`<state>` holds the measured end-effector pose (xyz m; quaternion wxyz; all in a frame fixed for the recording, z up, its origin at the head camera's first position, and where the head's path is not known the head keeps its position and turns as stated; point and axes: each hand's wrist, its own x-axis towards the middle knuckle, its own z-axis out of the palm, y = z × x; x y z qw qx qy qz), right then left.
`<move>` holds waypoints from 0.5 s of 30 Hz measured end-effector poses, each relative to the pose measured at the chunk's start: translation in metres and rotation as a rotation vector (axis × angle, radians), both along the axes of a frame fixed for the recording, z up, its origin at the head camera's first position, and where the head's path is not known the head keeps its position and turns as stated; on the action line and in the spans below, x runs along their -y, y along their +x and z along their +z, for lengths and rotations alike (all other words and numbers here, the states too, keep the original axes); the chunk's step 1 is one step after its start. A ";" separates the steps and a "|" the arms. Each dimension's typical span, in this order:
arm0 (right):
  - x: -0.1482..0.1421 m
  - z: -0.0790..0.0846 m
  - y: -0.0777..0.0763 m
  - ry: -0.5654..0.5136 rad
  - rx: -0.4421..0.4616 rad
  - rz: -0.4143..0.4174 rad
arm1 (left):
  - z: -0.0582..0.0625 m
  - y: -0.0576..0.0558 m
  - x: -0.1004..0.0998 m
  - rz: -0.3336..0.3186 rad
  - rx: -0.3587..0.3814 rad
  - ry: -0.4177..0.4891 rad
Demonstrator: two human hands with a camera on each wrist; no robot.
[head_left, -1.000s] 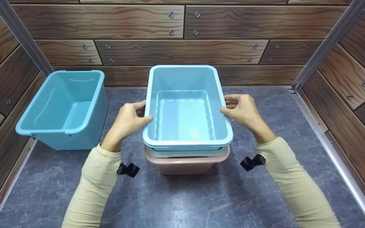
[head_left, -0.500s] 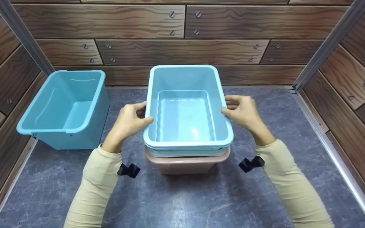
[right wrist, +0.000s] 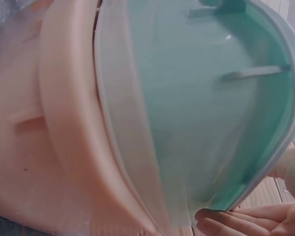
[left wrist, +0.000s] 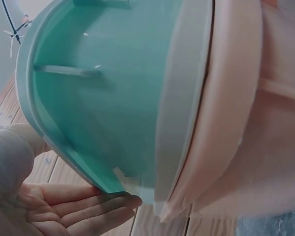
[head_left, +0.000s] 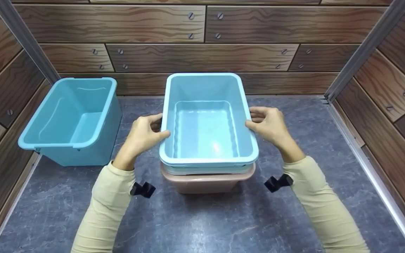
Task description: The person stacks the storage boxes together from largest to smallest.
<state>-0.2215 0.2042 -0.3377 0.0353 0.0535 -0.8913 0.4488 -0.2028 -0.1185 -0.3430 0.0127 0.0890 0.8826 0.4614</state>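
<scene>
A light blue plastic storage bin (head_left: 206, 160), with nothing inside, sits at the top of a stack in the middle. Beneath it shows a pale rim (head_left: 207, 170), and below that a pinkish-brown bin (head_left: 206, 186) on the floor. My left hand (head_left: 143, 134) holds the blue bin's left rim, thumb over the top and fingers underneath. Opposite it, my right hand (head_left: 268, 123) grips the right rim the same way. In the left wrist view, the left fingers (left wrist: 96, 211) extend under the rim; the right wrist view shows the right fingers (right wrist: 236, 221) likewise.
Another blue bin (head_left: 56, 145), deeper in colour, stands upright at the left with nothing inside. A dark grey marbled surface (head_left: 202, 225) lies under everything. Wood-patterned walls (head_left: 202, 58) close off the back and both sides, with metal posts at the corners.
Both hands keep their hold on the blue bin's rim. Its front edge dips slightly toward the pale rim below, then lifts slightly again. The bin at the left stays put.
</scene>
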 end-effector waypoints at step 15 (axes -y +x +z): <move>-0.001 -0.005 0.000 0.001 0.004 0.011 | -0.006 0.000 0.001 -0.007 0.020 -0.003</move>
